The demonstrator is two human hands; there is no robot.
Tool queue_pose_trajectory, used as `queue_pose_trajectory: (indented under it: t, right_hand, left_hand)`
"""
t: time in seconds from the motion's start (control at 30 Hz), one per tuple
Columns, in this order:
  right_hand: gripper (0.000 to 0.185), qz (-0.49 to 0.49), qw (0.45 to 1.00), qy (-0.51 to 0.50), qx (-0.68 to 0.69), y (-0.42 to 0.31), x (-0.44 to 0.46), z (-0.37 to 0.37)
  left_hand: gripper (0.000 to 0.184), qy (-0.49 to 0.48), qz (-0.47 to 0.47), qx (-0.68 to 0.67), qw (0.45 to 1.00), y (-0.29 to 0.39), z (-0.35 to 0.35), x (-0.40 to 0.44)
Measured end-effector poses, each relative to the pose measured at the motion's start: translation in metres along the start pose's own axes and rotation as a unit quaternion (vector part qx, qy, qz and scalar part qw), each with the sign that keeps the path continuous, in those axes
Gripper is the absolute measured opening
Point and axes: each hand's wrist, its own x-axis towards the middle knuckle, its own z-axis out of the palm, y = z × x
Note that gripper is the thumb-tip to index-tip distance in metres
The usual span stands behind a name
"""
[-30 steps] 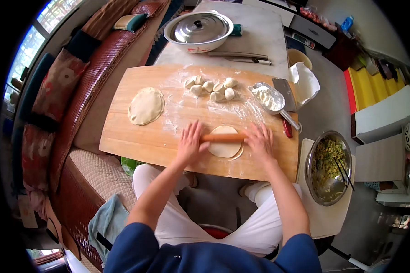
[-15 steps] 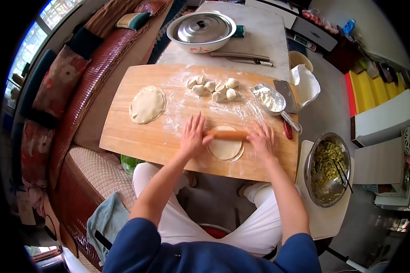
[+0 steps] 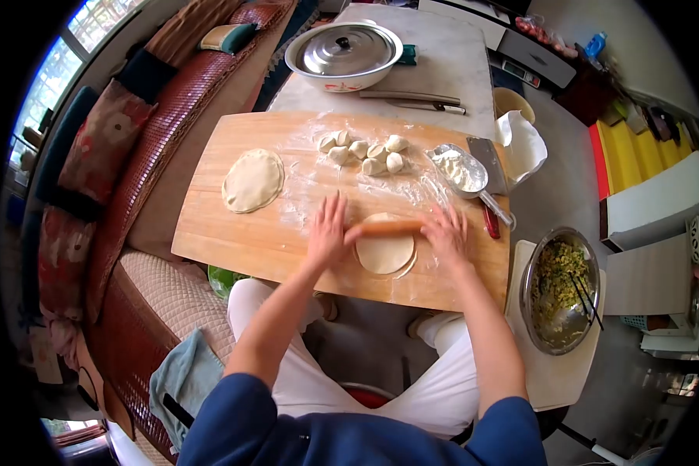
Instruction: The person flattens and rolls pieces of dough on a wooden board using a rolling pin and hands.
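A wooden rolling pin [image 3: 391, 227] lies across the upper part of a round dough sheet [image 3: 385, 253] on the floured wooden board [image 3: 210, 225]. My left hand [image 3: 328, 233] rests over the pin's left end, fingers stretched forward and spread. Over the right end lies my right hand [image 3: 446, 235], also with its fingers extended. Both palms hide the pin's ends. Flat, thin dough rounds [image 3: 253, 181] lie at the board's left. Several small dough pieces [image 3: 375, 156] sit beyond my hands. A metal scoop of flour [image 3: 460, 168] lies to their right, beside a cleaver [image 3: 486, 161].
A lidded basin [image 3: 344, 56] and a long knife [image 3: 412, 99] are on the table beyond the board. At the right, a metal bowl of chopped filling [image 3: 561, 291] with dark chopsticks stands on a stool. A white bag [image 3: 522, 146] is beside the board's right corner.
The rolling pin has shifted slightly away from me over the dough sheet and tilts a little more. Both hands have moved with it. The view has shifted slightly.
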Motion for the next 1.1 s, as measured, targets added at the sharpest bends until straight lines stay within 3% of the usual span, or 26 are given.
queue_pose_trajectory:
  t: [0.1, 0.23, 0.33, 0.43, 0.5, 0.6, 0.73, 0.8, 0.87, 0.93, 1.0, 1.1]
  right_hand:
    - [0.037, 0.04, 0.999, 0.004, 0.012, 0.011, 0.005, 0.009]
    - [0.041, -0.014, 1.0, 0.012, 0.024, 0.03, -0.069, 0.016]
    - [0.042, -0.028, 0.999, -0.02, 0.014, -0.005, -0.082, -0.017]
    - [0.04, -0.037, 0.999, -0.015, -0.009, -0.006, -0.029, -0.011]
    - [0.039, -0.014, 1.0, 0.003, 0.004, 0.015, 0.007, 0.014]
    - [0.037, 0.008, 1.0, 0.006, 0.009, 0.02, 0.012, 0.012]
    - [0.039, -0.024, 1.0, -0.005, 0.016, 0.035, -0.049, 0.011]
    - [0.041, -0.053, 0.998, -0.025, 0.011, 0.026, -0.067, -0.004]
    - [0.039, -0.063, 0.998, -0.022, 0.004, 0.015, -0.052, -0.007]
    - [0.038, -0.083, 0.997, -0.002, -0.005, 0.01, -0.014, -0.009]
    - [0.037, -0.052, 0.999, -0.008, -0.004, 0.023, 0.017, 0.01]
    - [0.039, -0.016, 1.0, -0.001, 0.005, 0.04, 0.028, 0.019]
  left_hand:
    - [0.084, -0.002, -0.034, -0.009, 0.999, 0.006, -0.006, 0.028]
    - [0.095, -0.076, 0.072, -0.002, 0.994, 0.033, -0.015, -0.081]
    - [0.099, -0.118, 0.072, -0.016, 0.99, 0.045, -0.028, -0.12]
    - [0.092, -0.033, 0.052, 0.052, 0.997, 0.025, -0.018, -0.062]
    - [0.086, 0.018, -0.008, -0.025, 1.0, 0.01, -0.005, -0.006]
    - [0.081, 0.043, -0.031, -0.019, 0.998, 0.009, -0.001, 0.035]
    - [0.09, -0.072, 0.07, 0.049, 0.994, 0.048, -0.022, -0.051]
    - [0.096, -0.103, 0.103, 0.007, 0.989, 0.048, -0.023, -0.098]
    - [0.091, -0.091, 0.061, 0.035, 0.993, 0.039, -0.016, -0.088]
    - [0.086, -0.015, 0.027, 0.038, 0.999, 0.014, 0.001, -0.041]
    - [0.082, 0.013, -0.032, 0.019, 0.999, 0.004, -0.002, 0.011]
    - [0.08, 0.026, -0.048, 0.012, 0.998, 0.006, -0.003, 0.046]
